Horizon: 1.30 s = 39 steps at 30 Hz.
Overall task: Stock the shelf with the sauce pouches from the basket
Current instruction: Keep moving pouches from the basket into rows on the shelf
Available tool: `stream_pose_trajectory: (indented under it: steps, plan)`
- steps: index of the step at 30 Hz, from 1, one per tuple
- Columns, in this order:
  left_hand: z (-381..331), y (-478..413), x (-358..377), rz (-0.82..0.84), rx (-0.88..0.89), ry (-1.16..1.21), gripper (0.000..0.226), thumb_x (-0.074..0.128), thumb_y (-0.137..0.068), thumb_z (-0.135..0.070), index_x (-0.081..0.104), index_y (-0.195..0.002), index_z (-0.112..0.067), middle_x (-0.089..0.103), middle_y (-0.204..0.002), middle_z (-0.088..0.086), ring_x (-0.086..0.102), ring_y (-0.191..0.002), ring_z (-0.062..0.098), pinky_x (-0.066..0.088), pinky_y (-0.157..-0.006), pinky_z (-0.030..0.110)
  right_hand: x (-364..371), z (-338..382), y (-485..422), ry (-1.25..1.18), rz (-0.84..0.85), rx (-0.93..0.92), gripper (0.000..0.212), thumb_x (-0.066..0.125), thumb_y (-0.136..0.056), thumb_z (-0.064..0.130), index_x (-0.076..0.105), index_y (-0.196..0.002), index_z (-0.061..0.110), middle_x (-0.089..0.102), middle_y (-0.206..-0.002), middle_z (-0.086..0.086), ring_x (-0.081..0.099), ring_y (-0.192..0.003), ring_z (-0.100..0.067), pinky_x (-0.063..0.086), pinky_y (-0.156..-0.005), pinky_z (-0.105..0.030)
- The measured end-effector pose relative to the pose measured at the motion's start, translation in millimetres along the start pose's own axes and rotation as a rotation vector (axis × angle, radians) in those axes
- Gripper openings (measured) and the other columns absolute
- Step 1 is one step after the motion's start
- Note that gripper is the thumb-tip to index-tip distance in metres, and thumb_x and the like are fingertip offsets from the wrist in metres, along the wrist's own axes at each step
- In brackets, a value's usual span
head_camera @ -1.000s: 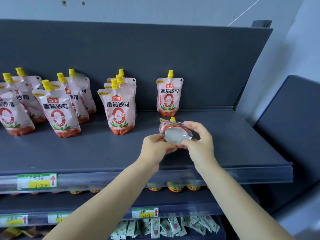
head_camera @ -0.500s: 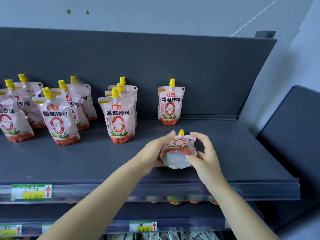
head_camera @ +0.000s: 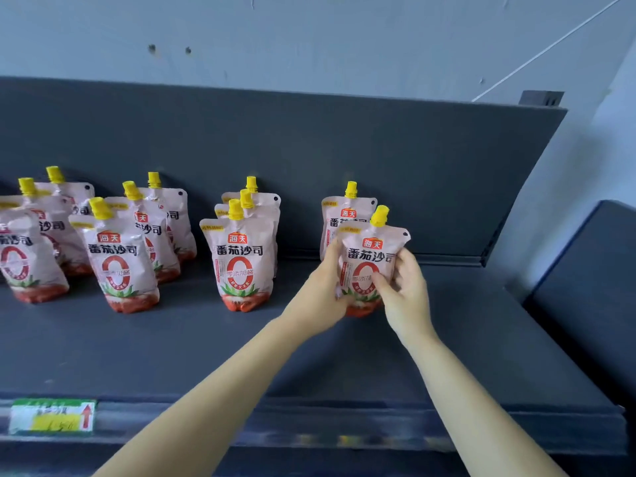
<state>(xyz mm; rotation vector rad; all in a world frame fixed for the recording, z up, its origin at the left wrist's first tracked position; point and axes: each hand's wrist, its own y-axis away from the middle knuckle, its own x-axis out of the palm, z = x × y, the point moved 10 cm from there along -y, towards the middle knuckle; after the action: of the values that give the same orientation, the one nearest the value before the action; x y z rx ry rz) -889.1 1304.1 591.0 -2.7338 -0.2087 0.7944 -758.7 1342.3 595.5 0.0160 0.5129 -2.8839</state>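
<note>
We hold one sauce pouch (head_camera: 370,256) between both hands. Our left hand (head_camera: 323,290) curls round its left edge, and our right hand (head_camera: 402,290) grips its right side with the thumb on the printed front. The pouch is pale pink, with a yellow screw cap, a red logo, black Chinese lettering, a large red zero and a tomato-red base. It stands nearly upright, its cap leaning slightly right and its base low at the shelf (head_camera: 344,366). We cannot tell whether it rests there.

Just behind our hands a second pouch (head_camera: 347,215) stands near the back panel (head_camera: 309,149). Left of our hands a file of three (head_camera: 241,266) stands one behind another. Further left is another file of three (head_camera: 120,266), and beyond it a last group (head_camera: 27,263) of three is cut by the frame edge. We count eleven pouches in all.

The shelf and back panel are dark grey, and the wall (head_camera: 309,36) above is pale. A green and yellow price tag (head_camera: 51,416) sits on the shelf's front rail, near our left elbow.
</note>
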Motion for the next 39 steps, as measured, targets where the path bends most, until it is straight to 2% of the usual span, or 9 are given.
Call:
stream_pose_trajectory:
  steps: [4,7,11,15,19,27,30,33,39]
  plan:
    - [19.3,-17.1,-15.2,-0.147,-0.035,-0.085,0.097,0.058,-0.08,0.005,0.005,-0.153,-0.029,0.051,-0.139,-0.003,0.051,-0.125,0.012,0.047,-0.101,0.031,18.7,-32.5,-26.9,0.149,0.075,0.019,0.056,0.059,-0.092,0.003,0.041,-0.14,0.026,0.061,-0.127,0.009,0.06,-0.116,-0.006,0.052,-0.093,-0.024]
    - [37.5,-18.8,-21.3,-0.226,-0.043,-0.136,0.087,0.068,-0.082,-0.006,0.017,-0.152,-0.021,0.048,-0.142,0.001,0.047,-0.13,0.015,0.046,-0.105,0.039,20.1,-56.8,-32.4,0.277,0.119,0.088,0.063,0.066,-0.087,0.003,0.042,-0.141,0.027,0.063,-0.123,0.01,0.062,-0.11,-0.005,0.053,-0.095,-0.029]
    - [47.9,-17.4,-27.1,-0.312,-0.1,-0.198,0.069,0.073,-0.08,-0.019,0.038,-0.139,-0.021,0.057,-0.124,-0.002,0.06,-0.108,0.017,0.055,-0.089,0.036,16.0,-56.2,-28.7,0.464,0.058,0.028,0.064,0.069,-0.085,0.005,0.042,-0.139,0.023,0.062,-0.123,0.008,0.058,-0.112,-0.007,0.046,-0.089,-0.014]
    - [42.1,-20.1,-24.7,-0.337,-0.077,-0.301,0.06,0.07,-0.082,-0.02,0.041,-0.135,-0.019,0.056,-0.124,0.0,0.06,-0.105,0.019,0.055,-0.086,0.037,13.6,-43.9,-26.7,0.704,-0.04,-0.087,0.056,0.07,-0.085,0.016,0.045,-0.135,0.021,0.065,-0.12,0.004,0.062,-0.11,-0.019,0.051,-0.096,-0.04]
    - [41.4,-26.1,-24.7,-0.36,-0.052,-0.499,0.054,0.066,-0.085,-0.03,0.044,-0.132,-0.015,0.06,-0.119,0.003,0.061,-0.104,0.025,0.052,-0.084,0.044,14.9,-39.3,-29.8,0.825,-0.068,-0.111,0.056,0.068,-0.086,0.022,0.045,-0.137,0.017,0.064,-0.12,-0.003,0.061,-0.108,-0.027,0.049,-0.091,-0.046]
    - [37.0,-23.4,-29.5,-0.413,-0.102,-0.822,0.084,0.076,-0.069,-0.042,0.047,-0.135,0.0,0.069,-0.109,0.012,0.066,-0.093,0.032,0.051,-0.078,0.043,8.9,-44.2,-29.9,0.873,-0.089,-0.031,0.066,0.064,-0.087,0.023,0.034,-0.146,0.024,0.054,-0.135,-0.004,0.054,-0.12,-0.027,0.039,-0.1,-0.044]
    - [26.3,-20.7,-27.7,-0.386,-0.105,-0.844,0.096,0.073,-0.072,-0.047,0.033,-0.144,0.002,0.061,-0.128,0.012,0.06,-0.113,0.03,0.049,-0.088,0.043,-0.6,-35.2,-25.5,0.923,-0.155,-0.037,0.071,0.062,-0.083,0.023,0.033,-0.147,0.025,0.049,-0.14,-0.007,0.051,-0.123,-0.03,0.035,-0.102,-0.048]
    - [12.2,-13.8,-29.5,-0.363,-0.09,-0.782,0.092,0.065,-0.081,-0.049,0.022,-0.149,-0.002,0.046,-0.146,0.01,0.048,-0.13,0.027,0.041,-0.102,0.041,-18.4,-11.9,-22.9,1.007,-0.261,-0.088,0.073,0.065,-0.081,0.029,0.034,-0.147,0.022,0.048,-0.141,-0.015,0.05,-0.122,-0.037,0.039,-0.096,-0.051]
    - [-34.1,46.3,-60.3,-0.32,0.068,-0.962,0.064,0.067,-0.072,-0.055,0.064,-0.116,-0.008,0.066,-0.121,0.011,0.062,-0.111,0.031,0.051,-0.088,0.041,10.8,55.0,28.9,1.131,-0.329,-0.27,0.076,0.069,-0.076,0.023,0.037,-0.145,0.017,0.046,-0.142,-0.021,0.041,-0.13,-0.046,0.04,-0.096,-0.057]
